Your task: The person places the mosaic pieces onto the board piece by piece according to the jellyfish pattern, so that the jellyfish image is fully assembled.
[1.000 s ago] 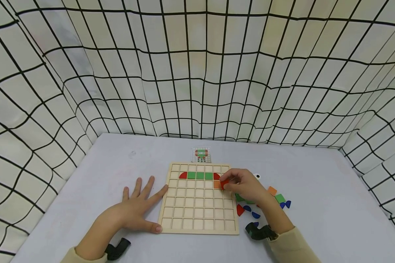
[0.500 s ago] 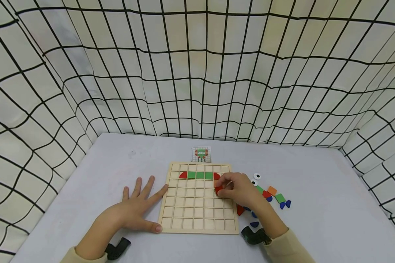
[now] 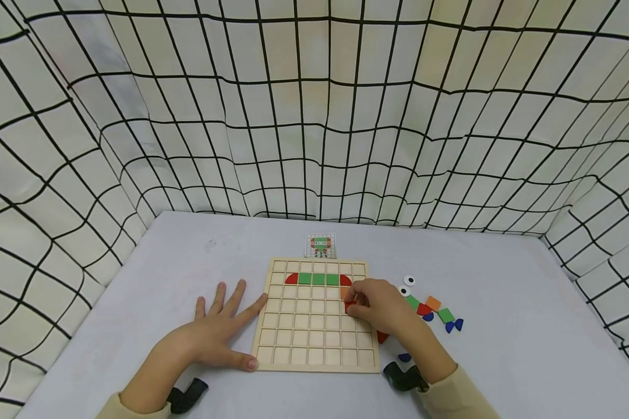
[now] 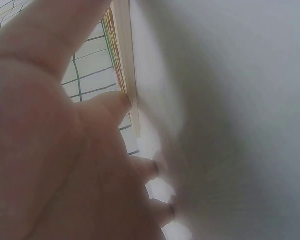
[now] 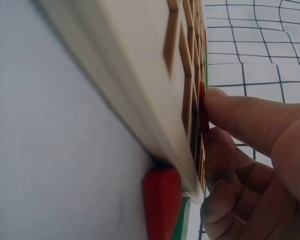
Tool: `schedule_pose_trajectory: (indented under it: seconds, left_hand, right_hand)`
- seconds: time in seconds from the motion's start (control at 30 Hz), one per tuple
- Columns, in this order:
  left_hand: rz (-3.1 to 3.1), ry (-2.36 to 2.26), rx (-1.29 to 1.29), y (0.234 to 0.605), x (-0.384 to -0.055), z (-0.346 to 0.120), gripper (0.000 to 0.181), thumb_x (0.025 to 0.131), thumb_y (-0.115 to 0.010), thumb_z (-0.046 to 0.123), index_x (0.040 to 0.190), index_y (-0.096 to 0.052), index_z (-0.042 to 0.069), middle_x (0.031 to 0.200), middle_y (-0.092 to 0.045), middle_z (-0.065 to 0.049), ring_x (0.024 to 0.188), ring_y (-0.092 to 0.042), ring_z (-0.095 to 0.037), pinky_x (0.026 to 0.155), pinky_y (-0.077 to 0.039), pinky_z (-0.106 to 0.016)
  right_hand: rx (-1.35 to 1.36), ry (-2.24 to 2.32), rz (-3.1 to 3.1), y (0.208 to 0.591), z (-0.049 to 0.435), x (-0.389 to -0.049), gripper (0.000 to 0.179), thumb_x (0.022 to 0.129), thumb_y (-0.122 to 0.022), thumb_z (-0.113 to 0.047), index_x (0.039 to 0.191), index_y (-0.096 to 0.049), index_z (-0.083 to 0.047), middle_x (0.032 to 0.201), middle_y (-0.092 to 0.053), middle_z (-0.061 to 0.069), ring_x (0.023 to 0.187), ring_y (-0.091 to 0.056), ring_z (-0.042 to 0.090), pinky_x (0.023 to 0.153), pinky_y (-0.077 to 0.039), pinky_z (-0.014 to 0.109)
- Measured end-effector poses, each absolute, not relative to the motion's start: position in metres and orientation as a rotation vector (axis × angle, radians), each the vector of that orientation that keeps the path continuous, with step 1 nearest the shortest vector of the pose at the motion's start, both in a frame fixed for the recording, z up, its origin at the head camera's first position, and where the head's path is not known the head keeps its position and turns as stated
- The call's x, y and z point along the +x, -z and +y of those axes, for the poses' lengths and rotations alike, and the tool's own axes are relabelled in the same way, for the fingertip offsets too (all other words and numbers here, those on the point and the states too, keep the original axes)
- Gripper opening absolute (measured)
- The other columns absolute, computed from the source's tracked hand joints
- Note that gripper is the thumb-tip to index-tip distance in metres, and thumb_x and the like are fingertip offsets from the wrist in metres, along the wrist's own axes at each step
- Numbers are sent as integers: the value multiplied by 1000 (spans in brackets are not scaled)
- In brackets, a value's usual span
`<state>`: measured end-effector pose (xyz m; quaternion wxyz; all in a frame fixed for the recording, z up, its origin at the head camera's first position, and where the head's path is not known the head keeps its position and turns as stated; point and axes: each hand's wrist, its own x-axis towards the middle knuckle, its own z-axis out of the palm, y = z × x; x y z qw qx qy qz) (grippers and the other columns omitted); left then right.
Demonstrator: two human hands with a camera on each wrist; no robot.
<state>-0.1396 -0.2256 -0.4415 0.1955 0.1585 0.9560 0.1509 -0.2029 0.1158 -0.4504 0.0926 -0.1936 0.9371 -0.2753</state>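
Observation:
A wooden grid board (image 3: 317,355) lies on the table. In its second row sit a red quarter-round tile (image 3: 292,279), several green square tiles (image 3: 318,280) and another red quarter-round tile (image 3: 345,280). An orange tile (image 3: 344,293) shows just below, partly hidden by my right hand (image 3: 380,305). That hand pinches a red tile (image 5: 204,107) between thumb and fingers, right at the cells beneath the orange one. My left hand (image 3: 209,337) lies spread flat at the board's left side, its thumb tip and index fingertip at the edge.
A small pattern card (image 3: 321,245) lies behind the board. To the right are loose pieces: round eye pieces (image 3: 409,280), an orange square (image 3: 433,303), a green square (image 3: 445,316), blue pieces (image 3: 405,357) and a red tile (image 5: 162,202) beside the board's edge. Black netting (image 3: 314,128) stands around the table.
My right hand has moved down and slightly left with the red tile, from beside the orange tile to the cells below it. The left hand has stayed in place.

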Motion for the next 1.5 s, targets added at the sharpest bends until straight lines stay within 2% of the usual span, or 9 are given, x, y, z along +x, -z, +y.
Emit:
schedule_pose_trajectory:
  seconds: [0.27, 0.6, 0.8, 1.17, 1.5]
  left_hand:
    - [2676, -426, 441, 441, -140, -225, 117, 64, -70, 81, 160, -22, 32, 166, 4, -23, 146, 14, -57, 103, 5, -82]
    - [2676, -423, 444, 441, -140, -225, 117, 64, -70, 80, 160, -21, 32, 166, 4, -23, 146, 13, -57, 103, 5, -82]
    - [2681, -409, 448, 441, -141, -225, 117, 64, -70, 81, 160, -21, 33, 166, 3, -23, 146, 13, -57, 103, 4, -82]
    - [2677, -407, 442, 442, -141, -225, 118, 64, -69, 81, 160, -21, 33, 166, 4, -23, 146, 13, -57, 103, 5, -82]
    - [2681, -402, 449, 443, -141, -225, 118, 64, -68, 82, 160, -21, 33, 166, 4, -23, 146, 13, -57, 103, 5, -82]
  right_hand:
    - [-619, 850, 2699, 448, 115, -202, 15, 87, -77, -19, 100, -72, -25, 83, -58, -11, 81, -53, 12, 69, -48, 27]
    - [-745, 982, 2566, 444, 122, -205, 14, 91, -74, -19, 104, -72, -24, 83, -61, -10, 73, -56, 12, 64, -48, 26]
    - [-706, 1062, 2571, 436, 137, -211, 12, 96, -67, -21, 107, -72, -23, 89, -62, -7, 76, -58, 15, 61, -51, 29]
    - [-549, 1074, 2649, 423, 168, -222, 19, 97, -64, -20, 114, -71, -15, 103, -67, -3, 88, -60, 18, 71, -54, 32]
    - [-469, 1056, 2631, 419, 197, -229, 24, 101, -59, -22, 121, -67, -12, 103, -69, 8, 86, -64, 22, 73, -55, 34]
